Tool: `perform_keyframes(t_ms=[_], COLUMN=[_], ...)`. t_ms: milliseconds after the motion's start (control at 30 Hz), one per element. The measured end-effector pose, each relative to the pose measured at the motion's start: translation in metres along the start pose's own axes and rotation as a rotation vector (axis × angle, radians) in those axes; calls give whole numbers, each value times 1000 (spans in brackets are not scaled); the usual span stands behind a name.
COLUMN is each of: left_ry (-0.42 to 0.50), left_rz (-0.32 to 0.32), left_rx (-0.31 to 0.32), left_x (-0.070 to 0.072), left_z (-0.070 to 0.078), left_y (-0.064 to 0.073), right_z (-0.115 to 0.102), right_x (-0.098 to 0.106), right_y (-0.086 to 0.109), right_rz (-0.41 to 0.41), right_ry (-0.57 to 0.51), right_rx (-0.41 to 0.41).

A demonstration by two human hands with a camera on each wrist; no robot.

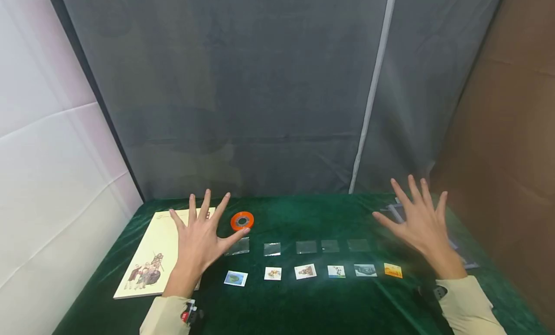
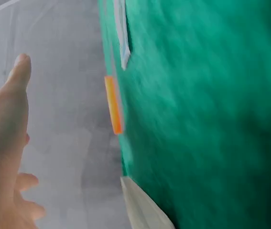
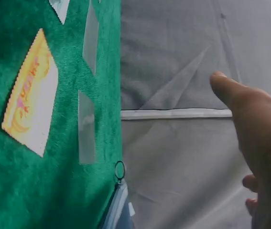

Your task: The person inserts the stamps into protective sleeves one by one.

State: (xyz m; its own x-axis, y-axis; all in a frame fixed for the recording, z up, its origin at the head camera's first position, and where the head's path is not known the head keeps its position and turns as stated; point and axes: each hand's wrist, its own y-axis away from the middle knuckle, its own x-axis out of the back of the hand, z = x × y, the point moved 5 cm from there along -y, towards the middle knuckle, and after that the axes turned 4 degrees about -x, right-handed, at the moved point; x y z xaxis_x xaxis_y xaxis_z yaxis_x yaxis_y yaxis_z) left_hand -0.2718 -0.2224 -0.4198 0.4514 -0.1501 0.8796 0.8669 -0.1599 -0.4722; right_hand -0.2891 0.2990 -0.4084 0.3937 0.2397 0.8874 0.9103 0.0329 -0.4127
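Note:
My left hand point(image 1: 197, 243) hovers over the right part of a cream book point(image 1: 149, 248), fingers spread and holding nothing. Equally spread and bare is my right hand point(image 1: 422, 224), raised above the table's right side. Between them runs a row of several small postage stamps point(image 1: 305, 271). The rightmost, an orange stamp point(image 3: 30, 98), shows its perforated edge in the right wrist view. Behind the row lie several clear plastic sleeves point(image 1: 306, 247); the leftmost sleeve point(image 1: 240, 247) is near my left thumb. A round orange object point(image 1: 242, 214) with a grey centre sits beyond that thumb.
Dark green cloth point(image 1: 303, 306) covers the table. Partly behind my right hand lies a grey zippered pouch point(image 3: 121, 205), its zip pull showing. A grey curtain point(image 1: 260, 84) hangs at the back, with a white panel point(image 1: 56, 132) left and a brown one point(image 1: 503, 132) right.

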Motion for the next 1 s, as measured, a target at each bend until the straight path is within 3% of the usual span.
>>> perform_keyframes(t_ms=[200,333,433,733,833,1000], left_ry=[75,172,239,464,503,514], left_rz=[49,68,49,-180,-247,-350], left_rx=[-63,-131,-182,-280,-350,-441], left_x=[6,3,-3,-34,-46,-62], left_z=[31,63,88,170,200,247], left_y=[-1,-4,-7,-14,-17,-16], right_z=[-2,2,9,30,30,26], right_x=[8,4,-4,-35,-39,-40], right_y=[13,29,41,68,72,75], right_rz=[111,32,-77,-562,-613,-605], right_ry=[-137,-307,-380,-615,-648,-623], right_rx=[111,145,147,134,149,183])
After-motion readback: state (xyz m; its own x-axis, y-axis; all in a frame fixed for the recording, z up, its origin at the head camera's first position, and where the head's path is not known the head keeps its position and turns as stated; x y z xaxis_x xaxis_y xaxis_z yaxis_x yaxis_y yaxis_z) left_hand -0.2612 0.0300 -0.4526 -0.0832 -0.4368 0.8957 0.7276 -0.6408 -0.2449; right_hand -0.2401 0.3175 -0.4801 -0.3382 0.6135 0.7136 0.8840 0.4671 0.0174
